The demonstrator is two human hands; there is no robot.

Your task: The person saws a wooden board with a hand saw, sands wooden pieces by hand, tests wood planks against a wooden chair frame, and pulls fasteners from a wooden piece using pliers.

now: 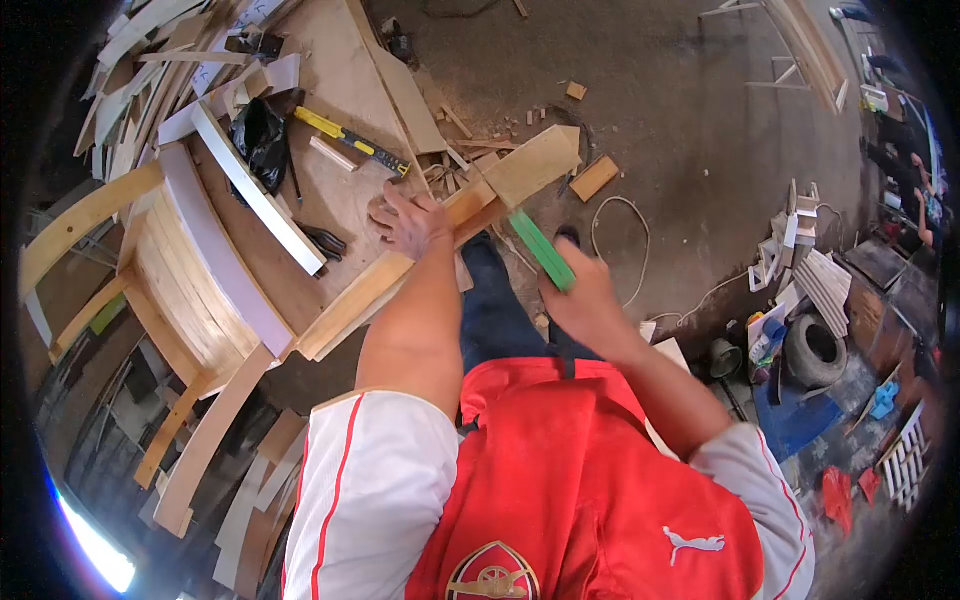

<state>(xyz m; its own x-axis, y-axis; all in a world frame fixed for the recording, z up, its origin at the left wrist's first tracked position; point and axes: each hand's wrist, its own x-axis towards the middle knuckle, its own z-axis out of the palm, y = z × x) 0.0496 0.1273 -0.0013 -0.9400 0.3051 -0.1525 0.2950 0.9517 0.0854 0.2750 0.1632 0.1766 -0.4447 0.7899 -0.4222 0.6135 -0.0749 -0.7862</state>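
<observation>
A long light wooden piece (370,291) runs diagonally across the edge of the plywood bench top, its wide end (535,168) sticking out past the edge. My left hand (412,222) bears down on this piece, fingers bent over its bench side. In my right hand (585,305) is a green flat block (543,250), gripped at its near end. The block's far end meets or nearly meets the underside of the wooden piece; contact is hard to tell. Near my left fingers are a yellow-and-black utility knife (352,138) and a short wood strip (333,154).
A curved wooden chair frame (195,280) stands at the left, beside a white-edged curved strip (255,190). Black pliers (325,241) and a black plastic bag (258,140) lie on the bench. Offcuts and a pale cord (645,235) litter the floor. A tire (815,352) sits right.
</observation>
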